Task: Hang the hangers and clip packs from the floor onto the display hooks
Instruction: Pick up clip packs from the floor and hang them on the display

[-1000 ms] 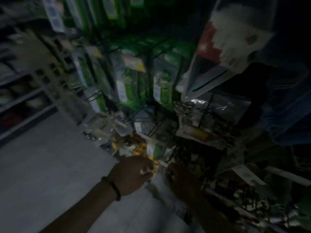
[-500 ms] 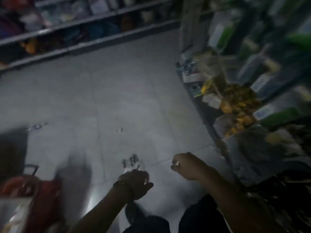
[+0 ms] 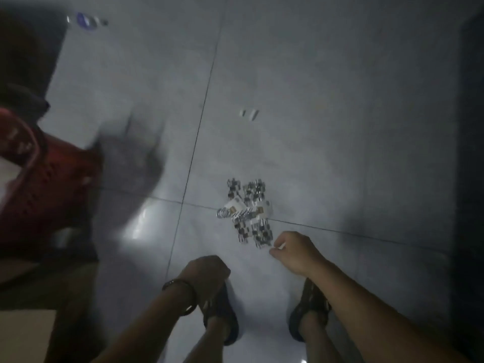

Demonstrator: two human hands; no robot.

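Person has turned from the display hooks to look down at the floor (image 3: 327,100); both hands have dropped low; clip packs (image 3: 247,213) lie heaped on the tile, none lifted; right hand (image 3: 293,251) just beside the heap's near edge, fingers curled, pale sliver at the tips, can't tell if it pinches anything; left hand (image 3: 207,271) curled, palm hidden, grip unclear; red basket (image 3: 39,179) well apart; likely next pickup starting.

Grey tiled floor (image 3: 327,100) under clip packs (image 3: 248,213), red basket (image 3: 44,176).
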